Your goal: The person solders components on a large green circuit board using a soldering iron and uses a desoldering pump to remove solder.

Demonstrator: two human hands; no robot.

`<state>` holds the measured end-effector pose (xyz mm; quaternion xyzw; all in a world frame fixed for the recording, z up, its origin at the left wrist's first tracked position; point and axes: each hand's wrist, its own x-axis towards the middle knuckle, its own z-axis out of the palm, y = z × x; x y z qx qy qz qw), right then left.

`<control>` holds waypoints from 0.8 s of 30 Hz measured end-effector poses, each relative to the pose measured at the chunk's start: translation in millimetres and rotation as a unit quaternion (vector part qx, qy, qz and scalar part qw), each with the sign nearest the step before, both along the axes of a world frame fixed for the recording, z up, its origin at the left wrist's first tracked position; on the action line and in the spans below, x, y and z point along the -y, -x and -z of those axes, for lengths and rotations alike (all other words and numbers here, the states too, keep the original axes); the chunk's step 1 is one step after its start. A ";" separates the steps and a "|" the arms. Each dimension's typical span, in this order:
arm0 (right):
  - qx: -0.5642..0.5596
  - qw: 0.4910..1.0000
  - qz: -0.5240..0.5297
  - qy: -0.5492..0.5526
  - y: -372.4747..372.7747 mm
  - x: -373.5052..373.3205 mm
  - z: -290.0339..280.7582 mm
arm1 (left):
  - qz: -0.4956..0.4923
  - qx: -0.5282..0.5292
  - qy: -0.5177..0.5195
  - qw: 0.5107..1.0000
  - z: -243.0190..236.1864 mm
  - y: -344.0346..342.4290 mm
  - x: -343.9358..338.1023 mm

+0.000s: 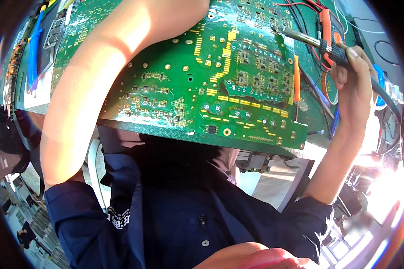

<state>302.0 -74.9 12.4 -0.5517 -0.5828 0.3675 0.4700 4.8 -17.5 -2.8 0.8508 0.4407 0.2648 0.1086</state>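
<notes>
A large green circuit board [166, 101] lies on the bench before me, with gold pads and clusters of small parts. My right hand [357, 76] is closed round the dark handle of a soldering iron [304, 37]. The iron's metal shaft points left, and its tip is over the board's upper right part; whether it touches cannot be told. My left forearm crosses the board's left side, and my left hand [179, 15] reaches the upper edge of the picture. Its fingers are cut off from view, so what they hold is hidden.
Right of the board are an orange-and-grey multimeter [327, 27], red and black leads, an orange-handled tool [296, 78] and a roll of tape [330, 88]. A blue tool [34, 54] lies at far left. The iron's thick cable [387, 99] runs down the right side.
</notes>
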 end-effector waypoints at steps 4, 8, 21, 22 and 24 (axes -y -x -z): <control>0.003 1.000 0.001 -0.002 0.0 -0.8 0.4 | -0.016 -0.051 0.015 0.998 1.4 -0.9 3.6; 0.007 1.000 0.001 -0.002 -0.9 -1.2 0.9 | 0.000 -0.015 0.031 0.999 2.8 0.8 3.0; -0.055 0.998 -0.018 0.015 -6.5 -4.9 5.2 | 0.029 0.029 0.033 0.999 -0.7 2.5 -8.0; -0.051 0.998 -0.019 0.013 -6.1 -4.7 5.0 | 0.029 0.032 0.027 0.999 1.0 3.3 -9.9; -0.054 0.998 -0.012 0.017 -4.9 -4.6 4.8 | 0.029 0.049 0.036 0.998 4.9 2.6 -13.4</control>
